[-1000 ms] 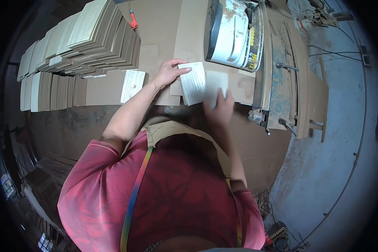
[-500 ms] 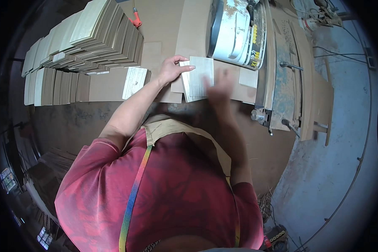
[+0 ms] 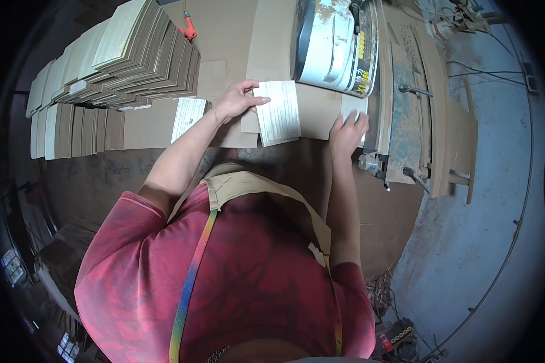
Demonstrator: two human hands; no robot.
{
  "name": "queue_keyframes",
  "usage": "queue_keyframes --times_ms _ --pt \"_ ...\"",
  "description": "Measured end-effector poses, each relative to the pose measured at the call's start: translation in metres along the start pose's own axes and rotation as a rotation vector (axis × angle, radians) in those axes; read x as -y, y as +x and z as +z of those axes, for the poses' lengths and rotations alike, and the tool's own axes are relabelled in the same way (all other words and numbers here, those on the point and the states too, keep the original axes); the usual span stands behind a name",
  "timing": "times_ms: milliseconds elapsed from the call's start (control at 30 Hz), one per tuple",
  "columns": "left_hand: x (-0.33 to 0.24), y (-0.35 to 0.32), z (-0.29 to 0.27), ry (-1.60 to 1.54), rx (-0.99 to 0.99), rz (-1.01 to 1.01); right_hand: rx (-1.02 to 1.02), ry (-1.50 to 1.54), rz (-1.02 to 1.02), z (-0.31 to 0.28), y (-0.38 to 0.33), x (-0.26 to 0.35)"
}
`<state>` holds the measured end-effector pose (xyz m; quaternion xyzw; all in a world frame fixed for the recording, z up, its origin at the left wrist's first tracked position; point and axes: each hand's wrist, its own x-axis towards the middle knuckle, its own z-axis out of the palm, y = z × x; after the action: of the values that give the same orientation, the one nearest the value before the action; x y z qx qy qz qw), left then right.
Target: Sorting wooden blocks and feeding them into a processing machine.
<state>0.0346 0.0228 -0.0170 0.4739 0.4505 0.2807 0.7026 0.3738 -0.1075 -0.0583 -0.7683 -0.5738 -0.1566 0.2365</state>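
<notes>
A pale, striped wooden board (image 3: pixel 280 114) lies near the front edge of the cardboard-covered bench, slightly tilted. My left hand (image 3: pixel 241 100) grips its upper left edge, with the thumb on the face. Farther right, my right hand (image 3: pixel 348 133) rests its slightly spread, bent fingers on the near part of another pale board (image 3: pixel 353 105). That board lies beside the machine with the white and black housing (image 3: pixel 333 51), its near end partly covered by my fingers. Under my left forearm, a small stack of striped boards (image 3: pixel 188 118) sits on the bench.
Large stacks of pale boards (image 3: pixel 124 36) fill the bench's far left. A red-orange tool (image 3: pixel 189 27) on a cord lies behind. To the right stand a worn metal machine bed (image 3: pixel 402 121) with clamp handles and a blue-grey wall (image 3: pixel 496 163).
My right hand has moved right, from beside the middle boards to the board near the machine. The greyish board on top in the middle no longer shows; a lighter striped face does.
</notes>
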Motion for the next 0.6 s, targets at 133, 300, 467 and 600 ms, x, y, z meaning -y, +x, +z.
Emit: queue_keyframes --times_ms 133,300,467,600 --pt "-0.001 0.0 0.01 0.127 -0.093 -0.018 -0.024 0.123 0.037 0.011 0.015 0.064" --pt "0.002 -0.008 0.022 0.132 -0.144 -0.035 0.16 0.393 -0.191 -0.048 -0.032 0.156" --pt "0.005 -0.005 0.009 0.02 -0.034 -0.004 0.158 0.38 -0.073 -0.067 -0.072 0.066" --pt "0.008 -0.009 0.0 -0.047 0.024 0.032 0.152 0.003 0.075 -0.058 -0.057 0.01"
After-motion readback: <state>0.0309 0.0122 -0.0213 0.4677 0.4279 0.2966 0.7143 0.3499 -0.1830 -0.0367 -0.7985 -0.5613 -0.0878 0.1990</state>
